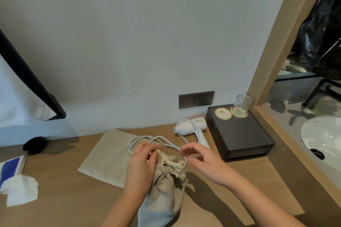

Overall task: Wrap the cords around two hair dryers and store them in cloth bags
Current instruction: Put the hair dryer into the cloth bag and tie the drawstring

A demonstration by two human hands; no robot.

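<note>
My left fingers (pixel 147 147) are curled and pinch the drawstring (pixel 167 161) right at the neck of the full bag (pixel 166 188). My right fingers (pixel 186 148) are loosely bent and half open. They hold nothing that I can see, and their tips are just beside the white cord (pixel 147 139). The full bag stands on the table (pixel 64 201) between my two arms, with its top bunched shut. It looks round and stuffed, so I think one dryer is inside it, but I cannot see in. The cloth is soft and floppy, so I would pull on the string, not on the cloth. Behind the bag a flat bag (pixel 108 156) lies on the table, and the loose cord runs over it in big loops. The cord goes back to the white hair dryer (pixel 191 126), which lies near the wall, beside the black box (pixel 243 138). That cord is not wrapped yet. It looks bendy and springy, so it may pop loose. The dryer is hard and smooth, and I would take it by the handle. A glass (pixel 241 105) stands on the box and could break, so I would keep away from it. The sink (pixel 324 140) is far off to the right.
</note>
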